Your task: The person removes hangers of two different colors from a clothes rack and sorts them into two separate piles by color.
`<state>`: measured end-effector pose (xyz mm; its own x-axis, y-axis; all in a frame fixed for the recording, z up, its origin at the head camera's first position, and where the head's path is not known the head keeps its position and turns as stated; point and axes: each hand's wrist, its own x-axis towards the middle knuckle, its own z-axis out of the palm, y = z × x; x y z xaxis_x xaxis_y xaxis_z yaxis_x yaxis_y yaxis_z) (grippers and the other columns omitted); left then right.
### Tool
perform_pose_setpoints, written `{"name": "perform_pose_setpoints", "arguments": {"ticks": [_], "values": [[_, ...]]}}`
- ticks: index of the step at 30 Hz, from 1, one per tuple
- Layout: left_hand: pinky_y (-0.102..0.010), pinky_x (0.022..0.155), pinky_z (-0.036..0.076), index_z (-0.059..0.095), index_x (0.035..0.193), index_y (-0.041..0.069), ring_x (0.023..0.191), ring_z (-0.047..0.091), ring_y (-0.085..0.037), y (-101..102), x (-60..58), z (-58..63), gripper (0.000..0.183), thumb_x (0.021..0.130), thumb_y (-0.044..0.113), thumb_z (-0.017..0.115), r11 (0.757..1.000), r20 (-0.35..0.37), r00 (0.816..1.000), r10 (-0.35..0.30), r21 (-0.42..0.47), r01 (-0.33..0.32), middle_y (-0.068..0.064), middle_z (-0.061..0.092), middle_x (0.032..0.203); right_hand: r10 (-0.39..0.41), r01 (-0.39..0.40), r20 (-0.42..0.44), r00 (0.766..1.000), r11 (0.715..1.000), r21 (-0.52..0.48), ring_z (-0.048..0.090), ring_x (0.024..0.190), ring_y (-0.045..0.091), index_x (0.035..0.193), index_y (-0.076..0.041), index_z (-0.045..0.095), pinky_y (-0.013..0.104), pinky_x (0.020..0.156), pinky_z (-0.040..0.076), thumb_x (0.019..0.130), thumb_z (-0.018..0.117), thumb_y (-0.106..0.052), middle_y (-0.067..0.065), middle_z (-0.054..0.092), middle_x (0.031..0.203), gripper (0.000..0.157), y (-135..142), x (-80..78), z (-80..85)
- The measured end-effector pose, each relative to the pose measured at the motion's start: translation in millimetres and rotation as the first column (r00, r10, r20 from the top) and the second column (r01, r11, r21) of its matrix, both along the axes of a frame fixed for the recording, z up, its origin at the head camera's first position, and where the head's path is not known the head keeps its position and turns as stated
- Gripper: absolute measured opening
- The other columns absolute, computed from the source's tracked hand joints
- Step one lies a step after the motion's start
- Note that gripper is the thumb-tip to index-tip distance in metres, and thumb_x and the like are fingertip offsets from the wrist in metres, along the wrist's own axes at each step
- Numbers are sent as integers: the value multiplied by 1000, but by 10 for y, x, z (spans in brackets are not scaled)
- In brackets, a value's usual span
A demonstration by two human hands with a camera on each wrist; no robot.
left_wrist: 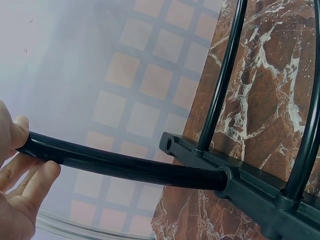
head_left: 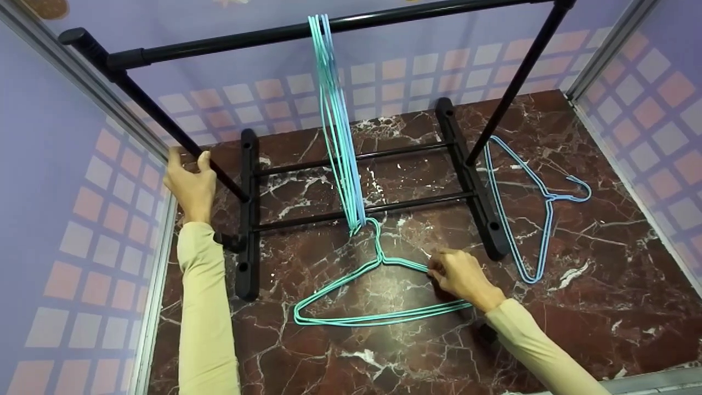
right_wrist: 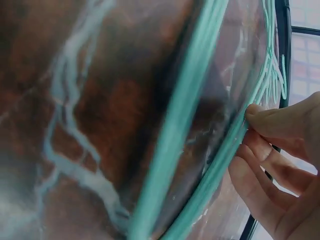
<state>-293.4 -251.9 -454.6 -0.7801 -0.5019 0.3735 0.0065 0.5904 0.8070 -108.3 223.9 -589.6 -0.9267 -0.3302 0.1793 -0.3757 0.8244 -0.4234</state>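
Observation:
My left hand [head_left: 192, 184] grips the left upright post [left_wrist: 115, 165] of a black clothes rack [head_left: 236, 43]; the left wrist view shows thumb and fingers on opposite sides of the tube. My right hand [head_left: 466, 277] pinches the right shoulder of several stacked green hangers [right_wrist: 175, 125]. They lie flat against one another just above or on the floor; I cannot tell which. A bundle of green and blue hangers [head_left: 327, 71] hangs from the rack's top bar, seen edge-on. Its lower end overlaps the hook of the held hangers in the head view.
Blue hangers [head_left: 545, 236] lie on the dark red marbled floor [head_left: 362, 373], right of the rack's right foot [head_left: 477, 192]. Two thin crossbars [head_left: 406, 206] join the feet. Purple walls [head_left: 33, 219] with a printed tile pattern stand close behind and on both sides.

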Motion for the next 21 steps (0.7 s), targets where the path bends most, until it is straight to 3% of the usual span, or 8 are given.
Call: {"name": "perform_pose_setpoints", "arguments": {"ticks": [5,8,13,16,21], "values": [[-40,96,49,64,110,-1,101,68,-33,-1,-1,5,25,92,15,70,1000,-4,1000,0,-6,0,-18,73,103,-24,25,28,999,999,-44,66,63,15,80,-13,75,39,59,55,77,82,-10,1,70,76,8,-13,-9,76],[-41,98,48,64,110,-1,103,67,-34,-8,5,19,26,92,15,70,1000,5,1000,0,-8,0,-18,72,104,-18,20,11,1000,990,-140,66,62,16,84,-7,76,35,58,56,80,81,-7,6,72,78,6,-58,-84,218],[-38,98,48,63,111,-1,102,66,-32,-16,20,38,26,93,16,70,1000,18,1000,5,8,-5,-16,72,104,1,-16,-44,999,941,-338,70,63,24,91,4,74,26,58,58,85,76,0,16,75,85,7,-200,-312,616],[-38,98,48,63,111,-1,102,66,-32,-11,26,30,25,93,15,70,1000,19,1000,6,12,-6,-17,72,104,-2,-23,-65,998,925,-380,71,65,25,93,4,74,25,59,58,87,74,1,17,75,87,7,-294,-444,880],[-43,101,45,64,111,0,105,65,-37,16,20,12,26,92,16,71,1000,6,1000,0,-2,0,-18,73,104,-17,-22,-95,995,920,-390,71,71,23,94,2,75,30,65,59,90,72,-3,15,76,89,6,-439,-620,1240]]}}
